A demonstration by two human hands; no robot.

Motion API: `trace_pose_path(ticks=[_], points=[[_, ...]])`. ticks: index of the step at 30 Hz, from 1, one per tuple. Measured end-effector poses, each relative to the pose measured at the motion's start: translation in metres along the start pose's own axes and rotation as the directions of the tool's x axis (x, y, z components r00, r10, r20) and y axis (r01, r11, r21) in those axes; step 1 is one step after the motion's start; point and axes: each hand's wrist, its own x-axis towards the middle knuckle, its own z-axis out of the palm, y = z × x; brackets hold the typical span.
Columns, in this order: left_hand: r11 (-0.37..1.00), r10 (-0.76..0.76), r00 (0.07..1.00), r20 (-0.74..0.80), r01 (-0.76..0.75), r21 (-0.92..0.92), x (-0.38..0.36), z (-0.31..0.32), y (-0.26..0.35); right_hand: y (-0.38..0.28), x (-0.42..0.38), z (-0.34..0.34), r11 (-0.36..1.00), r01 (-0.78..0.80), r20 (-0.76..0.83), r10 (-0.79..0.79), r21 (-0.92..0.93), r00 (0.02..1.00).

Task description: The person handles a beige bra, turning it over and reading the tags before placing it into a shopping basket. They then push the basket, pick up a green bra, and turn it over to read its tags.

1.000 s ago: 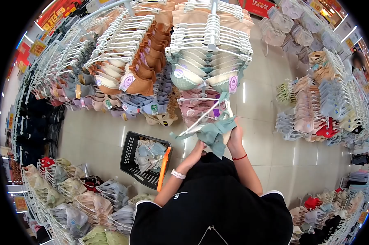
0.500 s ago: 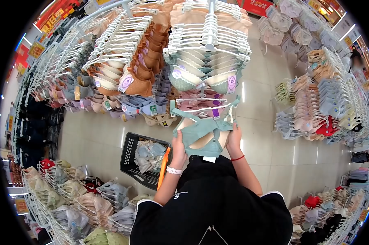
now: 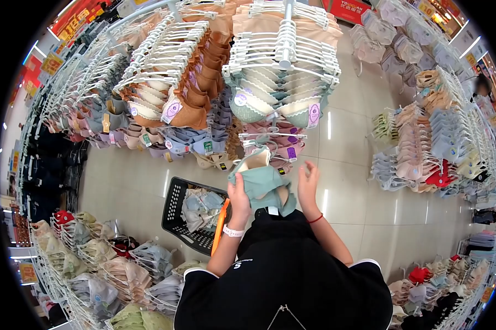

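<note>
A sage-green bra with pale inner cups hangs in front of my body. My left hand is closed on its left side, thumb and fingers gripping the fabric. The bra's right side droops, and a white tag shows at its lower edge. To the right of the bra, my right hand is raised and apart from it, with fingers slightly bent and nothing visible in them. A rack of green bras on white hangers stands just ahead of both hands.
A black shopping basket with an orange handle stands on the floor to my left, holding pale garments. Brown bras hang ahead to the left. More racks, including peach bras, line the right side. Another person is at the far right.
My right hand has let go of the green bra and moved slightly up. The bra's right side has dropped and folded, while my left hand keeps its hold.
</note>
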Motion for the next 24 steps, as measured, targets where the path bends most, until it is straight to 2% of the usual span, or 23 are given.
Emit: trace_pose_path(ticks=[3,5,6,7,9,15,16,24], points=[[0.997,-0.027,0.999,0.021,0.025,0.072,-0.008,0.011,-0.008,-0.042,-0.022,0.010,0.934,-0.165,0.381,0.034,0.317,0.924],[0.993,-0.060,0.998,0.036,0.056,0.104,-0.013,0.010,-0.020,-0.035,-0.036,0.025,0.919,-0.259,0.559,0.053,0.296,0.827],[0.982,-0.059,0.998,0.038,0.051,0.184,-0.018,0.010,-0.022,-0.042,-0.042,0.028,0.914,-0.347,0.576,0.172,0.209,0.799],[0.975,-0.011,0.998,0.055,-0.001,0.220,-0.024,0.014,-0.026,-0.029,-0.044,0.035,0.954,-0.246,0.579,0.106,0.169,0.808],[0.988,0.051,0.996,0.070,-0.061,0.145,-0.038,0.029,-0.018,-0.049,-0.043,0.029,0.986,-0.124,0.512,0.048,0.115,0.858],[0.993,-0.015,0.988,0.153,-0.004,0.121,-0.036,0.025,-0.016,-0.061,-0.035,0.021,0.998,0.027,0.485,0.006,-0.062,0.874],[0.992,-0.027,0.986,0.165,0.006,0.126,-0.036,0.025,-0.015,-0.052,-0.033,0.023,1.000,0.009,0.499,-0.006,-0.003,0.867],[0.996,-0.056,0.982,0.179,0.044,0.071,-0.031,0.030,-0.016,-0.052,-0.031,0.016,0.997,0.058,0.448,-0.073,0.047,0.891]])
